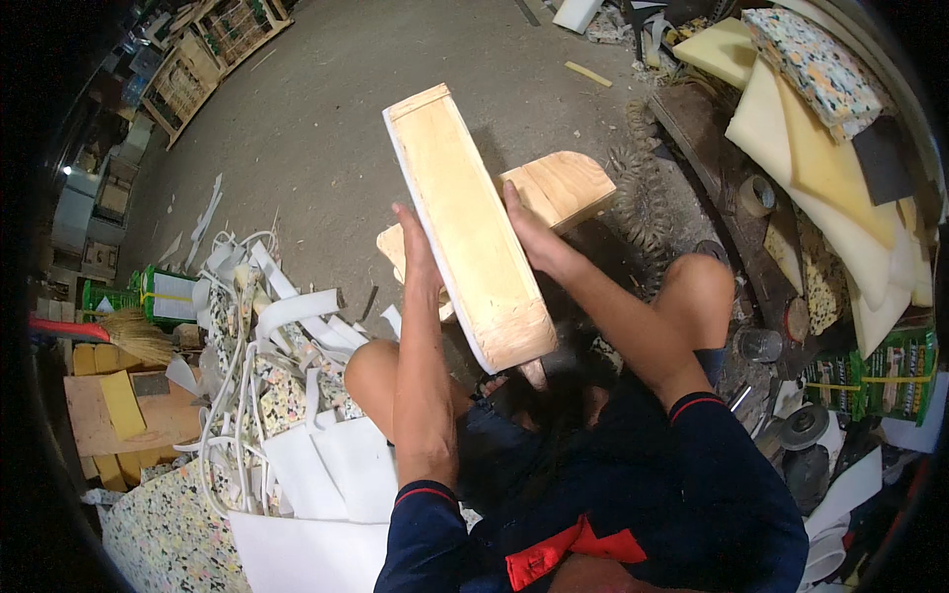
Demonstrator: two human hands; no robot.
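Observation:
A long pale wooden box-like piece (460, 212) stands tilted between my two hands, a white foam strip (412, 188) running along its left edge. My left hand (420, 259) lies along its left side with the thumb up. On the right side my right hand (532, 237) presses against the wood, so the piece is gripped between both palms. Below and behind it, a wooden board with rounded ends (573, 186) lies crosswise. How the two wooden parts touch is hidden by the long piece.
White foam offcuts (297, 316) and speckled foam sheets (178, 529) heap up at my left, near a straw broom (143, 334). Yellow foam sheets (791, 148) lean at the right, by a tape roll (757, 195) and a coiled hose (643, 212). Wooden frames (188, 74) stand far left.

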